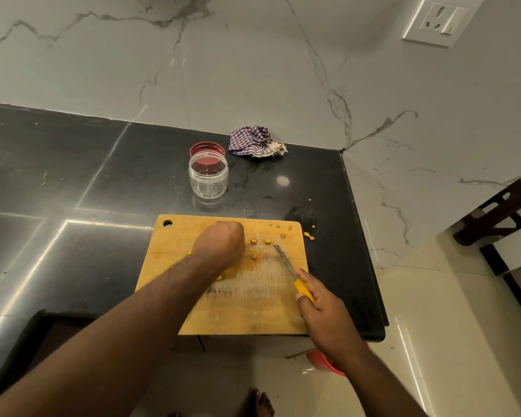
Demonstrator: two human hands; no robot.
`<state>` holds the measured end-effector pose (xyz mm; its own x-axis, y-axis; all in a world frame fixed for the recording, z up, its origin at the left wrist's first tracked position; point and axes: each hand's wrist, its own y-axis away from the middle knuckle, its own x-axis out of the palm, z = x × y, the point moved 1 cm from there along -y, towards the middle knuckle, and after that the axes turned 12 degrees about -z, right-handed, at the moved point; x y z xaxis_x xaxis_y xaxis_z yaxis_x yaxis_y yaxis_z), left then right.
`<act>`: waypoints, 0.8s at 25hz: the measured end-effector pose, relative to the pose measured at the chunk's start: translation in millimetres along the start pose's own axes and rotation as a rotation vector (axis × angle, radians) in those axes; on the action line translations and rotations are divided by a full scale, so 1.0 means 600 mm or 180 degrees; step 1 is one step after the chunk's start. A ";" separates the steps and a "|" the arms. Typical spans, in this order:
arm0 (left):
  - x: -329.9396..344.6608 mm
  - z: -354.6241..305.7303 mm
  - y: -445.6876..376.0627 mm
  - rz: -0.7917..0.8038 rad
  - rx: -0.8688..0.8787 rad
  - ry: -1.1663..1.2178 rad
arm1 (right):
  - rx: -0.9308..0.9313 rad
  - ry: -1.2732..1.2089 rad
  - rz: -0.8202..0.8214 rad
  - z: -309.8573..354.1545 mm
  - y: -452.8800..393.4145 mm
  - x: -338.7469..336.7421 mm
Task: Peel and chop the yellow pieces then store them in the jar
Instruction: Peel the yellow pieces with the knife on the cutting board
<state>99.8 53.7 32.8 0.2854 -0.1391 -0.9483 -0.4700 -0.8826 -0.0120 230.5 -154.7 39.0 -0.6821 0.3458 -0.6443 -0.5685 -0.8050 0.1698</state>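
Note:
Small chopped yellow pieces (254,241) lie scattered on the wooden cutting board (253,311), mostly toward its far right. My left hand (220,245) sits curled over the board's middle, fingers bent down and hidden; what it holds is hidden. My right hand (322,308) grips the yellow handle of a knife (286,263), whose blade points up-left and rests on the board near the pieces. A clear empty jar (208,176) stands open behind the board, with its red lid (207,149) lying just behind it.
A checked cloth (254,142) lies bunched at the back of the black counter (73,182). A few yellow bits (309,235) lie off the board's right edge. The counter ends close to the board's right and front. A red object (325,361) sits on the floor below.

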 end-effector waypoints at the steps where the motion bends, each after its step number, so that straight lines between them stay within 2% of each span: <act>1: 0.001 -0.002 -0.002 0.0023 -0.0022 0.0061 | 0.0017 -0.0006 0.0006 -0.004 0.001 -0.001; 8: -0.023 -0.012 -0.043 -0.0208 -0.0395 0.1250 | 0.0037 -0.0014 0.0120 -0.017 -0.002 -0.004; 10: -0.022 -0.008 -0.045 -0.0150 -0.0362 0.1120 | 0.0003 0.0000 0.0154 -0.018 -0.002 -0.002; 14: -0.004 -0.013 -0.022 0.0358 -0.0002 0.0723 | 0.0016 -0.0011 0.0235 -0.012 -0.002 -0.001; 17: 0.006 -0.021 -0.018 0.0107 0.0141 0.0590 | 0.0017 -0.0034 0.0241 -0.007 -0.002 -0.001; 20: 0.011 -0.034 -0.029 -0.0062 -0.0072 0.0726 | -0.0027 -0.0007 0.0244 -0.008 -0.001 -0.003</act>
<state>126.8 58.8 33.1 0.4768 -0.2177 -0.8516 -0.4445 -0.8956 -0.0200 234.4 -156.9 36.5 -0.7245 0.2840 -0.6280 -0.5106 -0.8333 0.2121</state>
